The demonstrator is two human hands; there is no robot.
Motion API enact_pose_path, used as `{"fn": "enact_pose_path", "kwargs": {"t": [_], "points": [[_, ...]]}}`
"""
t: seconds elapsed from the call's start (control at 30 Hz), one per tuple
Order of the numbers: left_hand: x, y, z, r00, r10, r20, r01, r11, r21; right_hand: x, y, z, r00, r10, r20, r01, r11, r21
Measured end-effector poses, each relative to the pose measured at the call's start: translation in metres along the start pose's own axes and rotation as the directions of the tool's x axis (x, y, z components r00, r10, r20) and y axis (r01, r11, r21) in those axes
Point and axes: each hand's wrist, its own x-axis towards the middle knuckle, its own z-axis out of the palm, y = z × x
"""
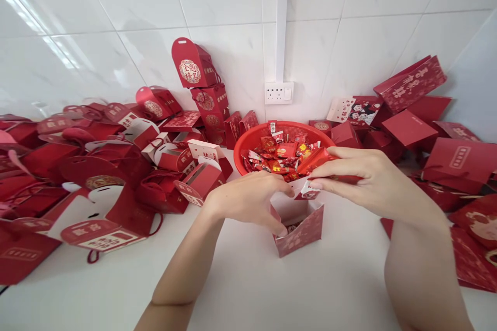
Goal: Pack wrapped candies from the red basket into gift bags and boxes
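Observation:
A small open gift box (301, 235), red with a pale inside, stands on the white table in front of me. My left hand (246, 196) is at its left side, the thumb over the near rim and the curled fingers by the back flap. Some dark small contents show inside, too shaded to name. Above the box's back right corner, my right hand (357, 178) pinches red-wrapped candy (318, 160), with a white-and-red wrapper at the fingertips. Just behind both hands sits a red plastic basket (241, 140) of wrapped candies (285, 151).
Many red gift boxes (112, 160) crowd the left side, some with flaps open. A stack of boxes (209, 108) leans near the tiled wall. More red boxes (411, 129) pile up on the right. A socket panel (278, 93) is on the wall behind the basket.

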Motion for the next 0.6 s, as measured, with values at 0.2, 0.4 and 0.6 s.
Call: {"fn": "enact_pose_path", "kwargs": {"t": [0.2,0.4,0.6], "points": [[0.0,-0.004,0.001,1.0,0.006,0.004,-0.006,1.0,-0.017,0.001,-0.005,0.002,0.998,0.009,0.057,-0.009,1.0,0.007],[0.001,-0.004,0.003,0.998,0.061,-0.023,-0.061,0.998,0.0,-0.001,-0.004,-0.005,0.996,-0.073,-0.042,0.077,0.992,0.099],[-0.014,0.015,0.011,0.967,0.238,-0.088,-0.227,0.967,0.118,-0.015,-0.004,-0.017,0.987,0.064,-0.146,-0.033,0.978,0.204]]}}
